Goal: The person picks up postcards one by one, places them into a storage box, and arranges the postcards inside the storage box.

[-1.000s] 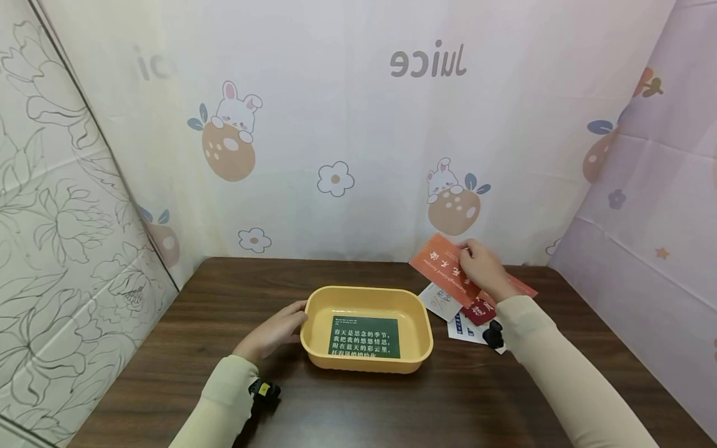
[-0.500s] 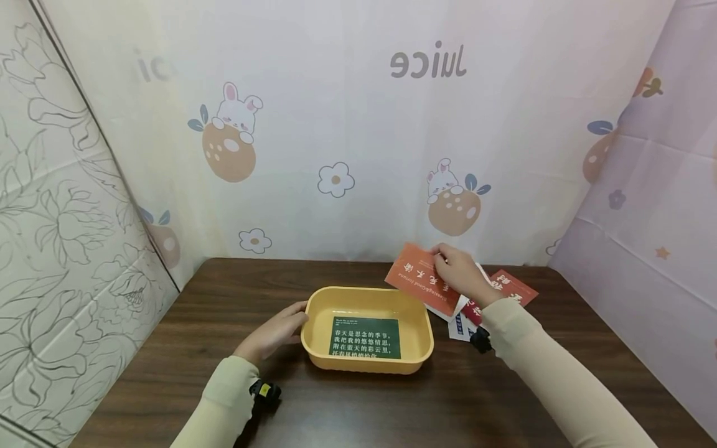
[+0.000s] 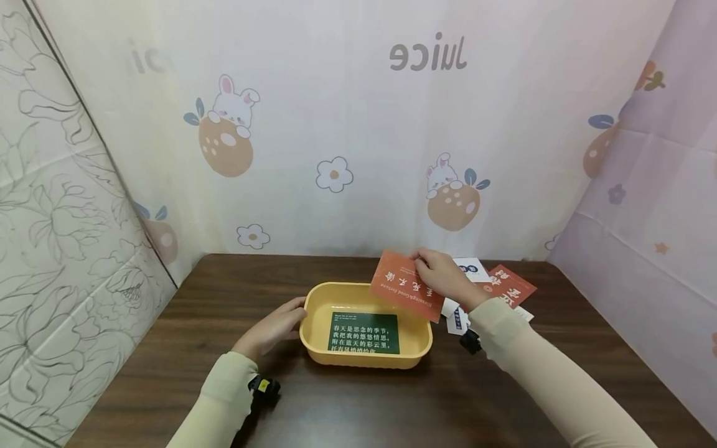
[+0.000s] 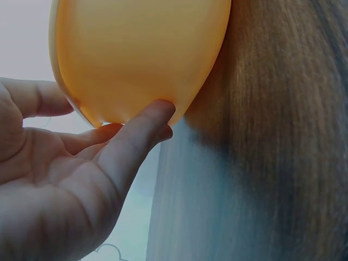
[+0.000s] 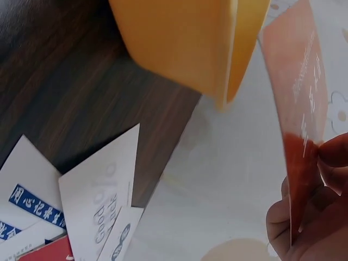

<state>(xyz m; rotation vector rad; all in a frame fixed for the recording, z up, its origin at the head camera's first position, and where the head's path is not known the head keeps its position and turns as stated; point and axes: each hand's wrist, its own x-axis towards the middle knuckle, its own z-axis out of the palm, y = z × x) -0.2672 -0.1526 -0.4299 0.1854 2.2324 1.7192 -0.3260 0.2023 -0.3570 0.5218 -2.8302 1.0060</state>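
Note:
A yellow plastic basin (image 3: 358,361) stands on the table with a dark green card (image 3: 364,333) with white Chinese characters inside it. At the basin's left end, my left hand (image 3: 274,330) grips the rim; the left wrist view shows fingers at the rim and on the outer wall (image 4: 141,60). My right hand (image 3: 445,274) pinches an orange-red card (image 3: 404,283) by its edge, thumb on one face and fingers on the other. This card is tilted and overlaps the basin's back right corner in the head view.
Right of the basin lies a loose pile of cards: a red card (image 3: 510,286), a white card with dark blue print (image 3: 470,269) and, in the right wrist view, a "Good Luck" card (image 5: 103,196). A patterned curtain (image 3: 336,124) stands behind the brown table (image 3: 336,410).
My right hand has moved left and slightly down with the orange-red card, from over the pile to the basin's back right corner. The left hand and basin have stayed in place.

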